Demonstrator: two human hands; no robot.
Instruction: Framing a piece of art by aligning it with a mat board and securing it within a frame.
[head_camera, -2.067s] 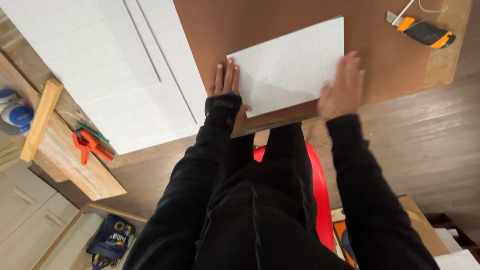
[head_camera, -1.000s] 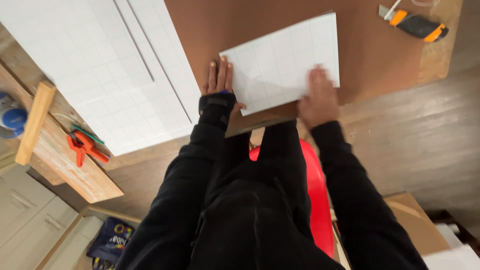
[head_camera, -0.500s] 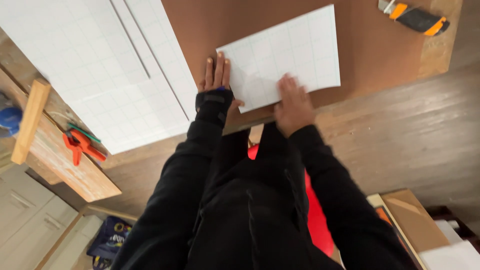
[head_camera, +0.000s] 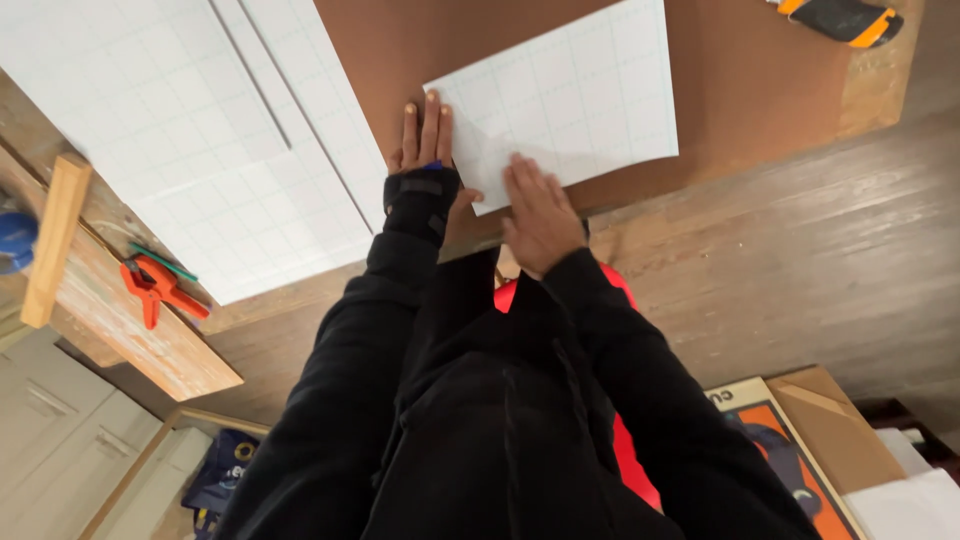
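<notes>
A white gridded sheet (head_camera: 580, 95) lies on a brown board (head_camera: 745, 80) on the wooden table. My left hand (head_camera: 424, 150), in a black wrist wrap, lies flat on the board at the sheet's left edge, fingers together. My right hand (head_camera: 540, 212) presses flat on the sheet's near edge, close beside the left hand. Neither hand grips anything.
Large white gridded panels (head_camera: 170, 130) cover the table's left part. An orange and black utility knife (head_camera: 840, 18) lies at the far right. An orange spring clamp (head_camera: 155, 288) and a wooden strip (head_camera: 55, 240) rest at the left. A red stool (head_camera: 620, 440) and a cardboard box (head_camera: 830, 430) stand below.
My right hand has slid left along the sheet's near edge, from its right corner to beside my left hand. The left hand has stayed in place.
</notes>
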